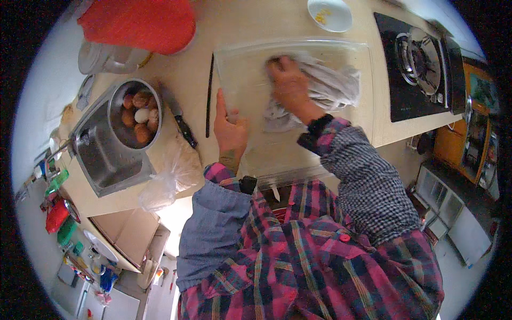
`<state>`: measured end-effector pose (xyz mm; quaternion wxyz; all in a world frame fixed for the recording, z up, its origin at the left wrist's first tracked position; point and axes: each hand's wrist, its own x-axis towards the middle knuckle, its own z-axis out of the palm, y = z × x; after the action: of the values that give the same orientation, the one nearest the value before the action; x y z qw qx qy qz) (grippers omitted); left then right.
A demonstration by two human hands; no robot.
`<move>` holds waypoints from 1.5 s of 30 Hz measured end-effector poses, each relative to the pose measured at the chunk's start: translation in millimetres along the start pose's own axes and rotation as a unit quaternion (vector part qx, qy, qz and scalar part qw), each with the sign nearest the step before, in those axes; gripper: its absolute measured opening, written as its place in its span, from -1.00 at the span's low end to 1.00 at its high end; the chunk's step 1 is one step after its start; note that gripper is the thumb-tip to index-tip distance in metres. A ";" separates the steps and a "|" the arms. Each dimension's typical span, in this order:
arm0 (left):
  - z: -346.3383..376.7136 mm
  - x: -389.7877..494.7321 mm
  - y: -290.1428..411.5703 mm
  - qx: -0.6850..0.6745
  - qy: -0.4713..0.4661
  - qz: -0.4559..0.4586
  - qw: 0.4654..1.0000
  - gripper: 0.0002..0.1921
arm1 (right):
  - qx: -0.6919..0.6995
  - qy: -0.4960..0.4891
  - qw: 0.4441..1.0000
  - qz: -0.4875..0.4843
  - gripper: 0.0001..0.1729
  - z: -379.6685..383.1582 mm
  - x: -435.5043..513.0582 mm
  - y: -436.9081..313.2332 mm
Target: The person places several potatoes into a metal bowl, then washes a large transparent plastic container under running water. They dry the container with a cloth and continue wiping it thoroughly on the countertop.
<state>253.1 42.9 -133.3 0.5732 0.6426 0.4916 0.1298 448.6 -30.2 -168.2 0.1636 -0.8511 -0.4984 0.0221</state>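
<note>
A large clear plastic or glass panel (256, 154) with raised edges lies on the countertop before me. My right hand (291, 86), somewhat blurred, is closed on a crumpled pale grey cloth (332, 86) resting on the panel. My left hand (230, 132) is at the panel's left edge, index finger extended along it and thumb on the near side, gripping the edge. A thin black strip (209, 96) lies just left of the panel.
At left, a metal pot (159, 116) of eggs and roundish brown items stands over the sink (116, 160). A black-handled knife (185, 130) and a clear plastic bag (170, 180) lie nearby. Farther back are a red object (140, 24) and a white bowl (336, 20); a gas hob (400, 102) is at right.
</note>
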 end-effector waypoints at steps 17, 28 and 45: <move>-0.6 -7.9 0.5 0.007 0.002 0.018 1.000 -0.10 | 0.044 -0.147 0.985 -0.078 -0.55 -93.8 94.8 60.9; -6.7 7.3 3.5 0.042 -0.070 -0.053 0.995 -0.03 | 0.193 -0.207 0.936 -0.212 -0.61 2.4 154.9 9.0; 9.6 87.4 5.0 0.173 0.059 0.025 0.983 -0.24 | 0.144 -0.391 0.884 -0.211 -0.45 -31.0 137.3 76.8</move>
<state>304.8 106.0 -166.6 0.4199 0.7356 0.5230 0.0948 588.3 44.8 -144.8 0.0766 -0.6154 -0.6808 0.3898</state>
